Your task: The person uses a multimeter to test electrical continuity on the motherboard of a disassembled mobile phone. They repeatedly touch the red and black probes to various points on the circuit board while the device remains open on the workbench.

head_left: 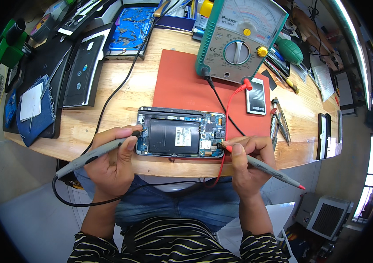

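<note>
An opened smartphone (173, 142) lies flat near the table's front edge, its circuit boards and empty-looking black battery bay exposed. My left hand (115, 164) is closed round a black-lead multimeter probe (92, 155), whose tip points at the phone's left end. A red-tipped multimeter probe (267, 168) is pinched in my right hand (250, 162), its tip at the lower right corner of the phone's board. Whether either tip makes contact cannot be told. Beyond the phone stands an analog multimeter (239, 39) with a green frame, black and red leads plugged in.
An orange-red mat (175, 79) lies under the multimeter. On its right is a phone battery (255, 97), with tweezers (283, 125) beside it. A blue tray of small parts (128, 28), an open black box (81, 72) and denim cloth (42, 118) occupy the left. A green air blower (290, 51) sits far right.
</note>
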Motion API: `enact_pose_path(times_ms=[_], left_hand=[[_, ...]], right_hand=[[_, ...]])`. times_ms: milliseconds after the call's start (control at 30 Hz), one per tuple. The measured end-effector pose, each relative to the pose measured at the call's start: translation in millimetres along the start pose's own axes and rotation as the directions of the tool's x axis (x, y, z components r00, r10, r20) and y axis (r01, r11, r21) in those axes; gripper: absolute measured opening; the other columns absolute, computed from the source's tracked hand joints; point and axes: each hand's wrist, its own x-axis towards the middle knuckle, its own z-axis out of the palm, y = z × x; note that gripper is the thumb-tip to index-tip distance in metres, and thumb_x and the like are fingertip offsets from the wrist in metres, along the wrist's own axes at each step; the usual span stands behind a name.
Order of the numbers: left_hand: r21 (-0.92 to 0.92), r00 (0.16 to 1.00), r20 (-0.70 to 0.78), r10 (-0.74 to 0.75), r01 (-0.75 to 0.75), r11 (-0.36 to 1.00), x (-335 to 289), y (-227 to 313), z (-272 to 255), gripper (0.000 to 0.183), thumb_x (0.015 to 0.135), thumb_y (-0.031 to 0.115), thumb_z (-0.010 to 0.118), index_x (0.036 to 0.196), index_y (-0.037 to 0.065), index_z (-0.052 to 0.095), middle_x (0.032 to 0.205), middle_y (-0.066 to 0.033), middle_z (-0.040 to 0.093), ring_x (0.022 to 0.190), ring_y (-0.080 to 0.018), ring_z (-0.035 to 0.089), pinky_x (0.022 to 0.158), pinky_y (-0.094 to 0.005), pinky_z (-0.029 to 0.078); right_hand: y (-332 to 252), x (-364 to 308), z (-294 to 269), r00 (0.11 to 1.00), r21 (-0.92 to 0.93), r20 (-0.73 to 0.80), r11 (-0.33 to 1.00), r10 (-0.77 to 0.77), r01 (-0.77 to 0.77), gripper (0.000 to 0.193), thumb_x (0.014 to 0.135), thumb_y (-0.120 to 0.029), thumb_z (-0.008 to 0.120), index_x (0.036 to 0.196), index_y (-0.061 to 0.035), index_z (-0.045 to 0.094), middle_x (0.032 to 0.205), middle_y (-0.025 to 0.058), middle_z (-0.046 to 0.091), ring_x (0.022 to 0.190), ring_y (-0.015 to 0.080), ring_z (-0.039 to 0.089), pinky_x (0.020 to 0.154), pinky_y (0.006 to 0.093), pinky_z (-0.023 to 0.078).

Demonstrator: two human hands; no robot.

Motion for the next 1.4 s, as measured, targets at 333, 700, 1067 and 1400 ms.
enact_pose_path(times_ms=[333, 700, 1067, 1400], left_hand=[[0.053, 0.999, 0.007, 0.047, -0.047, 0.997, 0.6, -0.8, -1.0, 0.017, 0.088, -0.001, 0.062, 0.103, -0.005, 0.055, 0.094, -0.0194, 0.067, 0.087, -0.0215, 0.066, 0.076, -0.0263, 0.052], [0.003, 1.000, 0.014, 0.020, -0.020, 1.000, -0.7, -1.2, -0.8, 0.019, 0.088, 0.001, 0.062, 0.105, -0.004, 0.054, 0.096, -0.0198, 0.067, 0.092, -0.0234, 0.067, 0.078, -0.0267, 0.053], [0.030, 0.999, 0.016, 0.045, -0.045, 0.999, 0.3, -1.5, -0.7, 0.018, 0.088, 0.000, 0.062, 0.104, -0.004, 0.054, 0.095, -0.0190, 0.066, 0.092, -0.0250, 0.067, 0.079, -0.0285, 0.054], [-0.001, 1.000, 0.020, 0.024, -0.024, 1.000, -0.7, -0.9, -0.2, 0.018, 0.089, 0.001, 0.061, 0.105, -0.003, 0.053, 0.096, -0.0189, 0.066, 0.093, -0.0231, 0.067, 0.078, -0.0264, 0.053]], right_hand=[[1.1, 0.3, -1.5, 1.000, 0.013, 0.015, 1.000, -0.012, 0.012, 0.018, 0.087, 0.003, 0.060, 0.083, 0.0001, 0.043, 0.071, 0.0129, 0.060, 0.070, 0.0190, 0.065, 0.066, 0.0290, 0.055], [1.0, 0.3, -1.5, 1.000, 0.016, 0.010, 1.000, -0.009, 0.009, 0.018, 0.087, 0.002, 0.060, 0.083, -0.0004, 0.043, 0.069, 0.0124, 0.060, 0.071, 0.0190, 0.066, 0.065, 0.0281, 0.054], [0.7, 0.1, -1.6, 1.000, 0.009, 0.011, 1.000, -0.011, 0.011, 0.017, 0.087, 0.002, 0.060, 0.083, -0.0001, 0.044, 0.071, 0.0130, 0.061, 0.071, 0.0189, 0.066, 0.066, 0.0281, 0.055], [0.1, 0.3, -2.0, 1.000, 0.016, 0.012, 1.000, -0.005, 0.005, 0.017, 0.087, 0.001, 0.061, 0.083, -0.0001, 0.044, 0.072, 0.0130, 0.061, 0.072, 0.0189, 0.066, 0.066, 0.0280, 0.055]])
